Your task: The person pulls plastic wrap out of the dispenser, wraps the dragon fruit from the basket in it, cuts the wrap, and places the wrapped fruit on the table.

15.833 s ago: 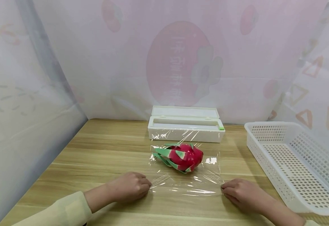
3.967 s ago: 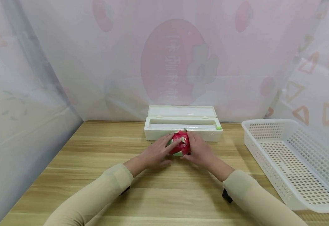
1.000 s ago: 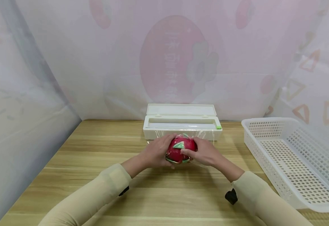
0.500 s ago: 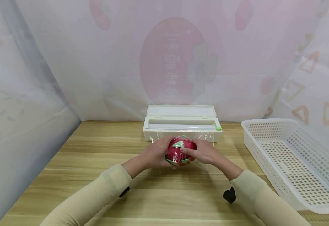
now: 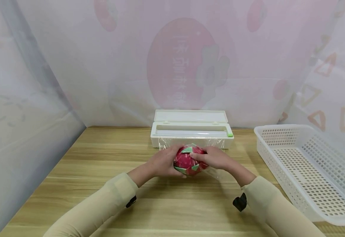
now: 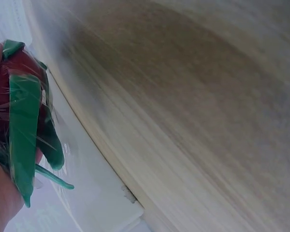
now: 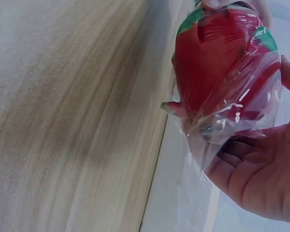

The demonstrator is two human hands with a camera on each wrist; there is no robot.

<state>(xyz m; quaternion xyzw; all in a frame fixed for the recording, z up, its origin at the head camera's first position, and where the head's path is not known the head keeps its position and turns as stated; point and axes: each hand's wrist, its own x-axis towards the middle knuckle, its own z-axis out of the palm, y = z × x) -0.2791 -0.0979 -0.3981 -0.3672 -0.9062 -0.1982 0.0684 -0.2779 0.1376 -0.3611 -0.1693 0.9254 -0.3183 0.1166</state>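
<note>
Both hands hold a red dragon fruit [image 5: 185,160] with green-tipped scales above the table, in front of the cling film box. Clear cling film [image 7: 253,104] covers it, creased and shiny, with a loose flap hanging under the right hand in the head view. My left hand [image 5: 164,162] grips the left side, where long green leaves [image 6: 25,130] stick out under film in the left wrist view. The right hand [image 5: 220,159] has its thumb on the fruit's front and its other fingers behind. In the right wrist view those fingers [image 7: 241,159] curl beneath the film-covered end.
Behind the hands stands a white cling film box [image 5: 191,142], lid raised, a roll inside and a green slider [image 5: 230,134] at its right end. A white perforated basket [image 5: 297,194] occupies the table's right side. Printed curtains rise behind and beside the wooden table [image 5: 107,154].
At first the dragon fruit lay on spread film, with my hands at the film's near corners. Now it is lifted and covered in film. In the last second it has turned slightly between the hands.
</note>
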